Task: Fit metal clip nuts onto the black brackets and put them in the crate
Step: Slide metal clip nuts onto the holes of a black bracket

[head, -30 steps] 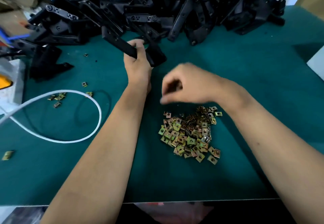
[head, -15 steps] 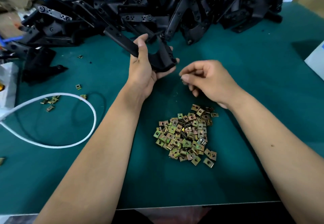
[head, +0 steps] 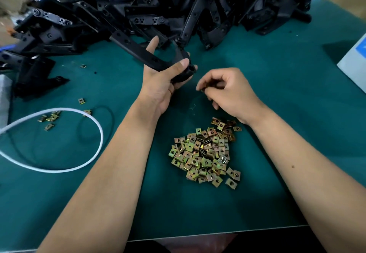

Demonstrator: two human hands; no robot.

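Left of the clip nut pile (head: 206,153) on the green desk (head: 277,114) lies a white cable (head: 79,165). Beyond the pile, the left hand (head: 158,82) grips a black bracket (head: 146,55); just right, the right hand (head: 227,92) pinches one clip nut (head: 204,89).

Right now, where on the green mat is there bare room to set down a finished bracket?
Bare mat lies right of the right hand, between the black bracket heap and the white box. Another free strip runs along the near edge below the clip nut pile. The left is crowded: white cable loop, stray clip nuts. The left hand holds a bracket.
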